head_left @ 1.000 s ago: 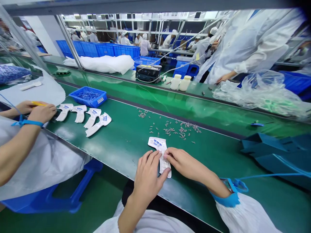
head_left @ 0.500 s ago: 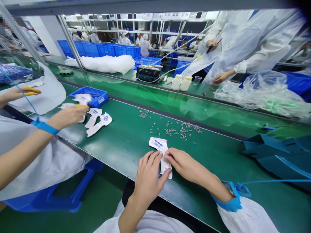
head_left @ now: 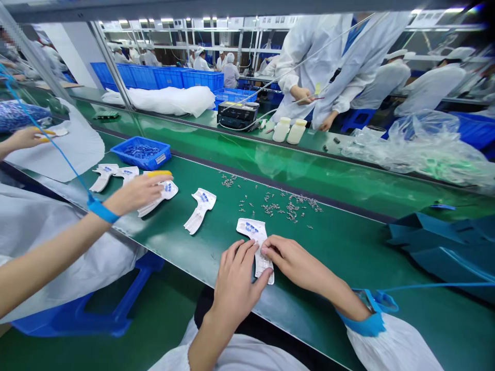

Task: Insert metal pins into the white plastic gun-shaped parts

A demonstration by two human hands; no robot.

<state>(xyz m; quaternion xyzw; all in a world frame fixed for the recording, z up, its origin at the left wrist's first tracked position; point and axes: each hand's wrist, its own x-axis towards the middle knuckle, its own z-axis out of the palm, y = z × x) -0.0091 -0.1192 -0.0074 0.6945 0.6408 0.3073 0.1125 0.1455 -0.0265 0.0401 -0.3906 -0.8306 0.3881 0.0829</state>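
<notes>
My left hand (head_left: 235,275) and my right hand (head_left: 296,263) hold a white moulded piece (head_left: 253,232) with blue marks, flat on the green conveyor belt (head_left: 216,252). My right fingertips pinch its lower stem, and my left fingers and thumb press against its side. Scattered small metal parts (head_left: 278,203) lie beyond my hands, not touching them. A co-worker's hand (head_left: 137,193) with a yellow-handled tool (head_left: 159,174) hovers over a row of similar white pieces (head_left: 112,175). One more white piece (head_left: 200,208) lies apart on the belt.
A blue tray of small blue parts (head_left: 141,153) stands on the belt's far side. Beyond a second green belt are white bottles (head_left: 288,131), a black device (head_left: 237,114), and a clear plastic bag (head_left: 421,147). Co-workers in white gowns stand across the line.
A white piece now lies on the belt between the row and my hands. The co-worker's hand has moved right. My own hands have barely moved.
</notes>
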